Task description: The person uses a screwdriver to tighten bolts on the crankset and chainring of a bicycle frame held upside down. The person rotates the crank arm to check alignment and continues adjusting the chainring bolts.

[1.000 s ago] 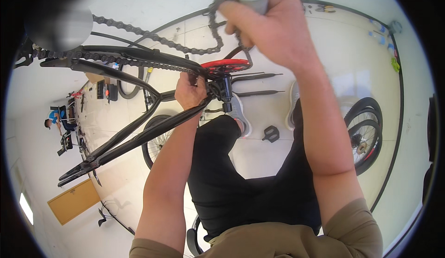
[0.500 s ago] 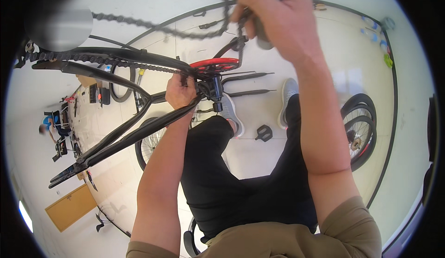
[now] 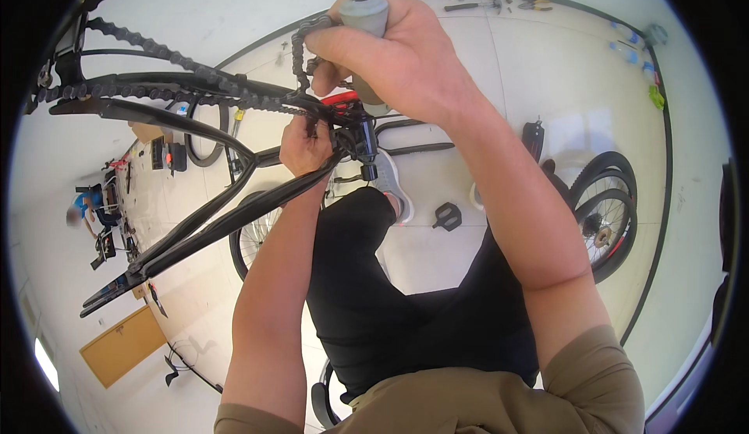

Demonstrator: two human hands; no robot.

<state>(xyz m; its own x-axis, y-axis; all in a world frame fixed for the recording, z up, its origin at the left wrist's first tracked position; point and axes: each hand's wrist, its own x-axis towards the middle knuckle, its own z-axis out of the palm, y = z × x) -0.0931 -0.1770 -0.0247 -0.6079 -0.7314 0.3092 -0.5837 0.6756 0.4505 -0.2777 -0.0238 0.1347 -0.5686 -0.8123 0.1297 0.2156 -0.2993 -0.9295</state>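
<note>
A black bicycle frame (image 3: 218, 225) stretches from the left toward the middle, with a red chainring (image 3: 340, 99) on its far side. My left hand (image 3: 305, 150) is closed round the frame's tubing just beside the chainring; its fingertips are partly hidden. Above the chainring, my right hand (image 3: 406, 56) wraps round a grey-handled screwdriver (image 3: 364, 14), its shaft pointing up out of view. Those same fingers also hold a loop of the black bicycle chain (image 3: 299, 63). From there the chain runs left toward the rear of the frame.
A black pedal (image 3: 447, 216) lies on the floor between my feet. Wheels (image 3: 605, 219) rest at the right. Pliers (image 3: 535, 4) and a hammer (image 3: 472, 5) lie by the far wall, bottles (image 3: 624, 50) at far right. Another person (image 3: 87, 204) is at the far left.
My right hand has come down and left toward the chainring with the screwdriver and chain. The chain's upper run has shifted. My left hand stays at the frame.
</note>
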